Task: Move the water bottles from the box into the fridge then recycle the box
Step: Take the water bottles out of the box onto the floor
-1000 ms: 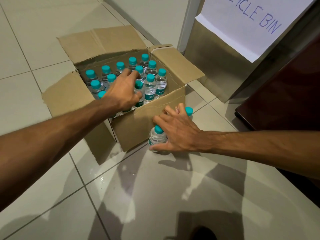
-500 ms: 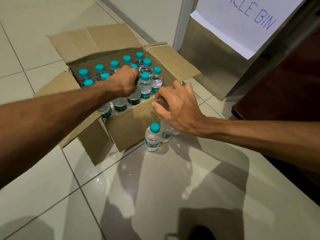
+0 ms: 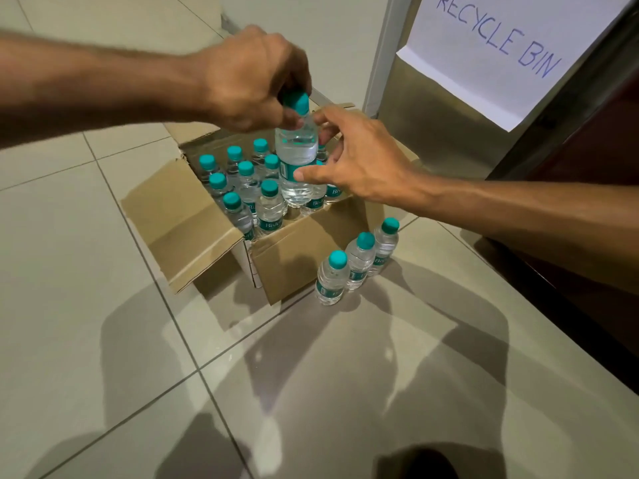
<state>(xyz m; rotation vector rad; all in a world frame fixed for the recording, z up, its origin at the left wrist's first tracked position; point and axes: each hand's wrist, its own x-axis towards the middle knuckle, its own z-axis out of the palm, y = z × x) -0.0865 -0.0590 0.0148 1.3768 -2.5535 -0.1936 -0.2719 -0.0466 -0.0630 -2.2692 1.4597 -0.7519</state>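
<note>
Gripping a small clear plastic water bottle (image 3: 296, 157) by its teal cap, the left hand (image 3: 254, 79) is holding it upright above the open brown cardboard box (image 3: 294, 261). The right hand (image 3: 359, 160) is spreading its fingers around the bottle's body, thumb touching the label. More teal-capped bottles (image 3: 242, 188) are standing inside the box, and three bottles (image 3: 359, 261) are standing on the tiled floor (image 3: 103, 340) just right of it

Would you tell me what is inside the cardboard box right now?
The cardboard box holds upright water bottles with teal caps. The right hand and the lifted bottle cover its far right corner, so a full count is impossible.
</note>
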